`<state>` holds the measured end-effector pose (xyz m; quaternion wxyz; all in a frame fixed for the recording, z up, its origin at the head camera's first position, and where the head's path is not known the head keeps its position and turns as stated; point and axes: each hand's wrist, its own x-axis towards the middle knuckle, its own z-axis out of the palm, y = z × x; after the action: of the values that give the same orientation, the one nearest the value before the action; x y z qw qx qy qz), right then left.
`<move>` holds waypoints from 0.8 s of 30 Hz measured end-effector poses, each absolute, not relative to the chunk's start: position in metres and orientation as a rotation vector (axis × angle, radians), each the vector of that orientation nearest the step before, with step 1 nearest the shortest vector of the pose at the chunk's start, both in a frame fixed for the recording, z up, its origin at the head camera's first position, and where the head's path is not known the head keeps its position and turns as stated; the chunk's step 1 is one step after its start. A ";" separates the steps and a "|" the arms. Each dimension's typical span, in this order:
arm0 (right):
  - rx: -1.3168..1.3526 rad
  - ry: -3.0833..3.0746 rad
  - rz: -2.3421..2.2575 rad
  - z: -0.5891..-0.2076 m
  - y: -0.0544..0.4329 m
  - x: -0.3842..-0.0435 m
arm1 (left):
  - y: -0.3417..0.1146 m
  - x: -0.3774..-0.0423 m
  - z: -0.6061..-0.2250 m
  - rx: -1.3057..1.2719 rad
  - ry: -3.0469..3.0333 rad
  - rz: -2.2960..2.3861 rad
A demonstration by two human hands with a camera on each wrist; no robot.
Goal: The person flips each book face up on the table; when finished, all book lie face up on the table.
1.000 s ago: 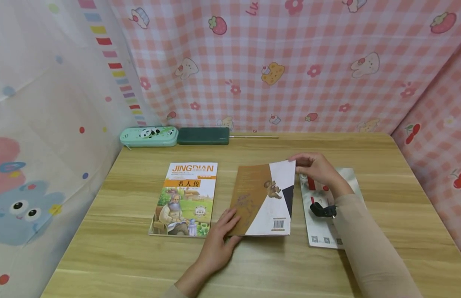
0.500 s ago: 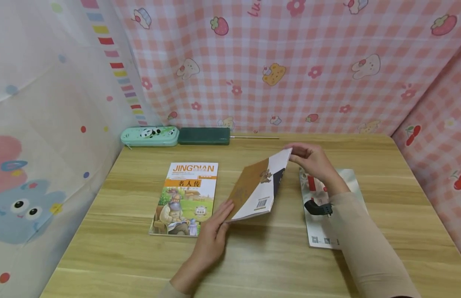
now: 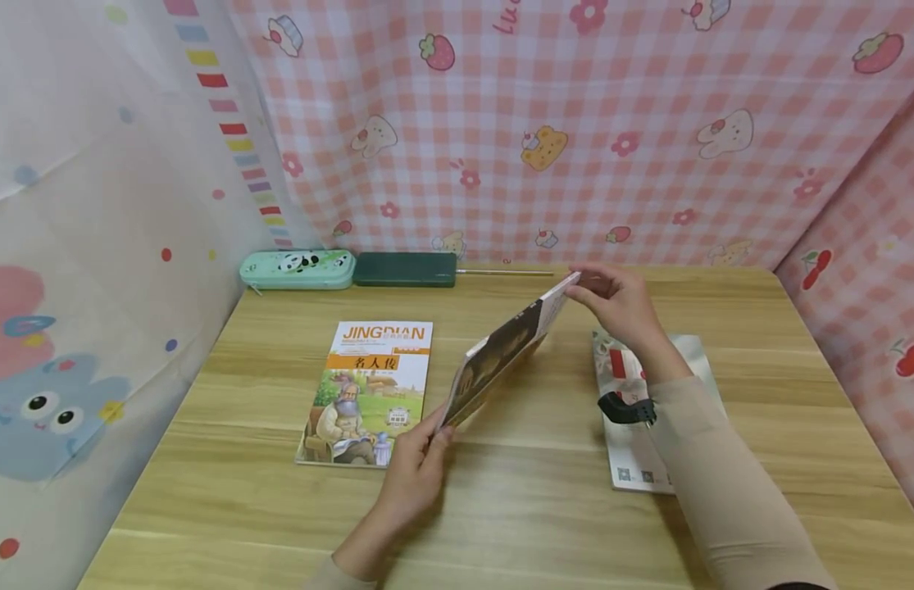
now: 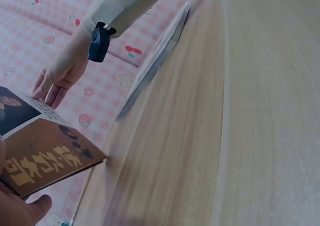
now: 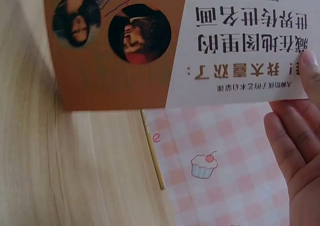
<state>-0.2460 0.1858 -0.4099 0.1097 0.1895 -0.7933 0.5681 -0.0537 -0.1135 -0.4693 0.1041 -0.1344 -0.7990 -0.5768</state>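
A thin book (image 3: 504, 348) is held tilted above the middle of the table, its spine facing up toward the head camera. My left hand (image 3: 412, 471) grips its near-left end, thumb on one side. At the far-right end, my right hand (image 3: 620, 307) pinches a corner between thumb and fingers. In the right wrist view the book's brown and white cover (image 5: 115, 80) shows two round portraits and upside-down lettering. On the table to the left lies a book with an orange title (image 3: 371, 410). A pale book (image 3: 629, 455) lies to the right, partly hidden beneath my right forearm.
Along the table's back edge sit a mint pencil case (image 3: 297, 270) with pandas, a dark green case (image 3: 405, 270) and a thin stick (image 3: 504, 272). A pink checked curtain (image 3: 619, 188) hangs right behind them. A black strap (image 3: 626, 408) is on my right wrist.
The book has been raised off the table and turned from its back cover showing to nearly edge-on. My left hand has moved slightly left and up; my right hand has lifted its corner farther back.
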 end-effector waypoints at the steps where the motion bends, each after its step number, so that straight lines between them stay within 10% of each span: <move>1: 0.554 -2.335 1.664 -0.409 0.185 -0.246 | -0.113 -0.053 -0.468 -0.380 -2.362 -1.706; 24: 0.399 -2.555 1.592 -0.418 0.162 -0.256 | -0.105 -0.049 -0.473 -0.107 -2.260 -2.064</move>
<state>-0.2561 0.1616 -0.4176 0.0524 0.1313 -0.8401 0.5237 -0.0492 -0.1055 -0.4733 0.0396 -0.0350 -0.7373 -0.6735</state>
